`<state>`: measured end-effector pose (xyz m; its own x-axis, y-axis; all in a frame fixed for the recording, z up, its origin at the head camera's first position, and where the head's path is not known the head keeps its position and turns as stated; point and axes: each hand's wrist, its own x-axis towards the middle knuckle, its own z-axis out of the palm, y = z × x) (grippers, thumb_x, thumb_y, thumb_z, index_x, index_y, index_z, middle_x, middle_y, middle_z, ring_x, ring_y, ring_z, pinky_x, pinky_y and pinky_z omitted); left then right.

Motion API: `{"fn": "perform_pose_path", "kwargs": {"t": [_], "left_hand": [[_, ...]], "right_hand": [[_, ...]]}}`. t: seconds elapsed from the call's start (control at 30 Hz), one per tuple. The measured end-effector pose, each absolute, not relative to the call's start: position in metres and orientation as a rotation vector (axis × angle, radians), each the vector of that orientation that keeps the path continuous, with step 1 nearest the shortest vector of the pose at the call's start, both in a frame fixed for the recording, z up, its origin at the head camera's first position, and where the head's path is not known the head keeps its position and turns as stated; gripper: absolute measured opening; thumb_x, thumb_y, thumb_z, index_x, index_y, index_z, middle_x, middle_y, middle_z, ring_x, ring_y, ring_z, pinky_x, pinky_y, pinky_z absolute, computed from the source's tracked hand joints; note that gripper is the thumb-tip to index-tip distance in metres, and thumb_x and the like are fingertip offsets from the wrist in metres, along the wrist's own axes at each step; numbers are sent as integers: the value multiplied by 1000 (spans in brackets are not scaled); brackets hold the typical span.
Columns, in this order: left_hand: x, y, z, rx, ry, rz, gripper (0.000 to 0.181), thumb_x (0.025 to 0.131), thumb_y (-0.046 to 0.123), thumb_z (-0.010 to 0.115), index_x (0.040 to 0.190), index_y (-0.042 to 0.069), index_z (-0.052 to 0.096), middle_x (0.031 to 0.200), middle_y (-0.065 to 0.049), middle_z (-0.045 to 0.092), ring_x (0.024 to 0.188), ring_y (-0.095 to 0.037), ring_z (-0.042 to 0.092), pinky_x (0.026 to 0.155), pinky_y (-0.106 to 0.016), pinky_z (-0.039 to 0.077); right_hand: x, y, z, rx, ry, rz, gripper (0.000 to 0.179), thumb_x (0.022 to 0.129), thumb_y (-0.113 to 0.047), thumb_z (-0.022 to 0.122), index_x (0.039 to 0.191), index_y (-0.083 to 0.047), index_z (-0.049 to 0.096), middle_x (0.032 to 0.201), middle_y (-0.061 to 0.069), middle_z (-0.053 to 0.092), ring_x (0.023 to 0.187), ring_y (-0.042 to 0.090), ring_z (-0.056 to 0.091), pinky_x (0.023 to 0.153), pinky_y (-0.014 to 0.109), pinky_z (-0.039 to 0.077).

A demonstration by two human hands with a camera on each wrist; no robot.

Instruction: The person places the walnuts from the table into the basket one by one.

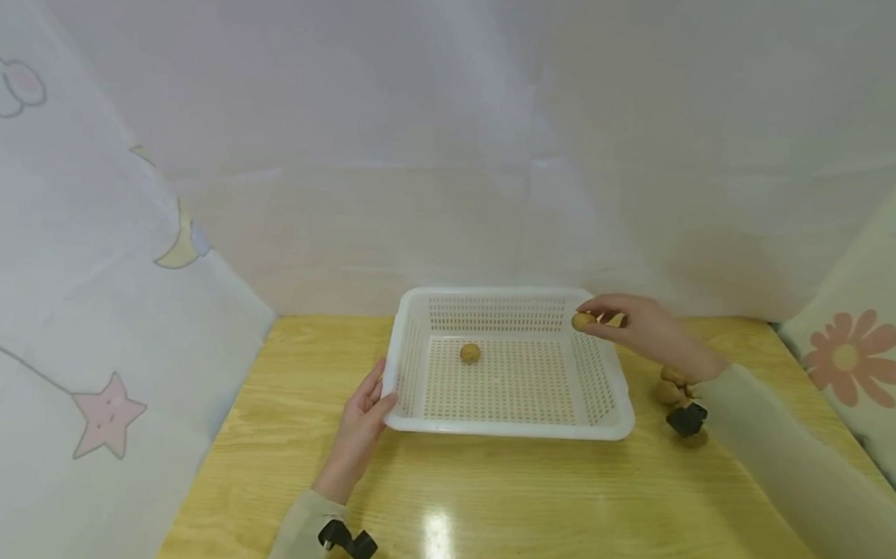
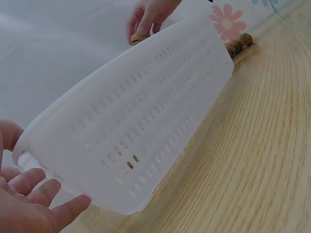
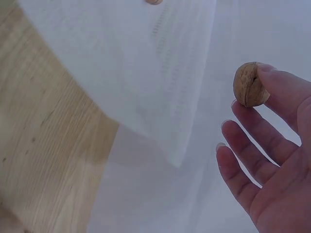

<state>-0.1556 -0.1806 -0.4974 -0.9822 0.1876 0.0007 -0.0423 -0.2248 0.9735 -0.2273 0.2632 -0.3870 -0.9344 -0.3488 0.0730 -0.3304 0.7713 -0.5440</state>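
A white plastic basket (image 1: 512,427) with slotted walls rests on the wooden table. My left hand (image 1: 364,415) holds its left rim, thumb over the edge and fingers against the outer wall, as the left wrist view also shows (image 2: 41,199). One walnut (image 1: 471,353) lies on the basket floor, left of its middle. Between thumb and forefinger, my right hand (image 1: 629,325) pinches another walnut (image 3: 250,85); the other fingers of that hand are spread. In the head view this walnut is over the basket's back right corner.
Several more walnuts (image 2: 238,44) sit on the table (image 1: 484,489) to the right of the basket, partly behind the right sleeve (image 1: 779,444) in the head view. A pale cloth (image 1: 454,146) hangs behind the table, with printed cloth at both sides.
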Motion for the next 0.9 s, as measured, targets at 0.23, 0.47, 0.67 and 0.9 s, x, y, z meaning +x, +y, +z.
{"fn": "perform_pose_path", "kwargs": {"t": [0.23,0.47,0.67,0.9], "left_hand": [[-154,-180,-499,184,1836,2352,69,107,6,52,167,11,19,169,-15,29,152,-37,33,114,-43,44],[-155,-179,-498,182,1845,2357,69,106,4,51,167,10,20,169,-15,30,151,-37,34,112,-43,46],[-156,-180,-498,199,1860,2351,69,106,5,52,167,9,20,168,-17,30,151,-38,34,114,-48,42],[-154,-180,-499,197,1845,2345,70,106,7,52,167,10,18,169,-17,29,152,-39,33,115,-46,43]], "right_hand": [[-252,225,-392,-684,2903,-928,35,99,-37,72,127,-16,73,112,-1,73,99,19,63,82,39,52],[-268,192,-400,-717,2825,-997,34,99,-32,73,125,-11,74,108,2,73,98,20,63,83,39,52],[-284,172,-418,-749,2774,-1002,31,99,-26,73,125,-8,73,107,3,73,96,20,65,82,39,54],[-297,153,-442,-775,2714,-924,24,99,-23,73,119,-9,74,110,5,73,101,22,67,88,43,57]]}}
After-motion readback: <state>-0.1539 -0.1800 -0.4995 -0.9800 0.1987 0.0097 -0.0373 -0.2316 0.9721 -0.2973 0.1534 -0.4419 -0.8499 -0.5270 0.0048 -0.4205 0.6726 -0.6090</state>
